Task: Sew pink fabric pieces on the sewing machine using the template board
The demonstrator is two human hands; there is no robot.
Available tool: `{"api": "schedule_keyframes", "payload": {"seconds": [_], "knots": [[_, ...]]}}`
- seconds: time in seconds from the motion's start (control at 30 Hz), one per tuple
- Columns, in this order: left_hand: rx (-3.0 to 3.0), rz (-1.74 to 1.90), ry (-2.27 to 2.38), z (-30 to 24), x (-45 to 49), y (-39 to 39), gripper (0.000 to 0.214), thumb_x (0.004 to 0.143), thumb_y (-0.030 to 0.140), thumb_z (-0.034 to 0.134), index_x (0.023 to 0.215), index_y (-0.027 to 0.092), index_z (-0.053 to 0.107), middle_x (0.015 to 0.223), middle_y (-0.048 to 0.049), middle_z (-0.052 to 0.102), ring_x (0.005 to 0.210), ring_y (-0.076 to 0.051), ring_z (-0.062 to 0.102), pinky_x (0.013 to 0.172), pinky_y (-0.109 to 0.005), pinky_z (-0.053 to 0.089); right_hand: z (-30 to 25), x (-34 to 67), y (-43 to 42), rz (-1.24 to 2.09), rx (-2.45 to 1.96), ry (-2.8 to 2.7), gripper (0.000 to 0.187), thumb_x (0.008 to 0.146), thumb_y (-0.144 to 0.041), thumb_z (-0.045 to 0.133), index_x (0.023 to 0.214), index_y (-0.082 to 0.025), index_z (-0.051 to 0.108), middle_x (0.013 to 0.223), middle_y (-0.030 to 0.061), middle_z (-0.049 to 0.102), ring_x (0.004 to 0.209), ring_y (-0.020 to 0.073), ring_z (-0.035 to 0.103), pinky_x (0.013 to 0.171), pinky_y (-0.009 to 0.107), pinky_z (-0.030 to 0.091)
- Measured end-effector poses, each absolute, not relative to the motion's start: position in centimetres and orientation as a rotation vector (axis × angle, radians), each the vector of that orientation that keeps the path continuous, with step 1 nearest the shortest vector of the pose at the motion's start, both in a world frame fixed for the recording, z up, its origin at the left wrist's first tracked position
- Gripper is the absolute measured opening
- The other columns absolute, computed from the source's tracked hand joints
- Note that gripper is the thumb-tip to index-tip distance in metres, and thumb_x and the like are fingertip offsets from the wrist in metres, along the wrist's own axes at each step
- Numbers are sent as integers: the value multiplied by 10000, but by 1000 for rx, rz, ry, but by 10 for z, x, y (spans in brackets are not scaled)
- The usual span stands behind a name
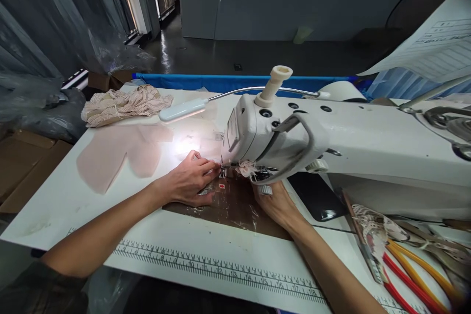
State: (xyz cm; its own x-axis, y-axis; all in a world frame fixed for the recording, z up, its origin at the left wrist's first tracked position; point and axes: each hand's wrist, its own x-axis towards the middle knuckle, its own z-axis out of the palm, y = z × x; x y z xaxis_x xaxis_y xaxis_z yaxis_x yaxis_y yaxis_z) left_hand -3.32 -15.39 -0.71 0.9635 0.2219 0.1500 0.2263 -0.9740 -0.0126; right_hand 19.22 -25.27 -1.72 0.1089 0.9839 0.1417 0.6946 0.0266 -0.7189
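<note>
My left hand [191, 181] rests on the table beside the needle of a white sewing machine [331, 147], its fingertips pinched together on something small at the presser foot [222, 172] that I cannot make out. My right hand [275, 202] reaches under the machine's arm from the front; its fingers are hidden behind the machine head. A scrap of pale lace [246, 168] hangs at the needle area between the two hands. Under both hands lies a brown plate [235, 208] set into the white table [121, 216].
Pink fabric pieces [117, 154] lie at the left of the table, and a heap of cream lace [123, 103] behind them. A gooseneck lamp [184, 109] lights the needle area. Red and orange handled tools [415, 274] and lace trim sit at the right. A ruler strip [221, 270] runs along the front edge.
</note>
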Motion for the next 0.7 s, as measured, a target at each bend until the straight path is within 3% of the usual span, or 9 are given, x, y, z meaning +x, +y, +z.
{"api": "schedule_keyframes", "payload": {"seconds": [0.1,0.27,0.47,0.7], "knots": [[-3079,-238,-368,-9,-32,-153,363,892,377,426,1074,110,593,1055,-129,584,824,-223,515,758,-414,383,-15,189,-255,612,-1700,-1725,327,913,-327,343,691,-212,555,659,33,587,642,188,556,631,296,478],[-3087,-319,-427,-15,-32,-153,330,892,312,410,1098,102,560,1057,-144,577,882,-246,532,744,-415,385,-15,187,-261,582,-1678,-1802,295,904,-345,371,813,-210,617,860,64,631,871,234,599,784,347,482],[-3242,-395,-616,-9,-32,-154,372,848,231,462,1197,111,418,1118,-122,556,962,-236,520,879,-412,387,-33,188,-258,437,-1786,-1724,229,844,-330,417,763,-193,582,796,77,619,817,246,606,734,361,504],[-3273,-337,-660,-8,-32,-156,302,920,312,444,1171,147,421,1127,-112,556,1017,-251,519,942,-427,365,-43,184,-259,202,-1727,-1789,242,846,-274,409,849,-174,630,852,105,637,801,244,631,703,352,528]]}}
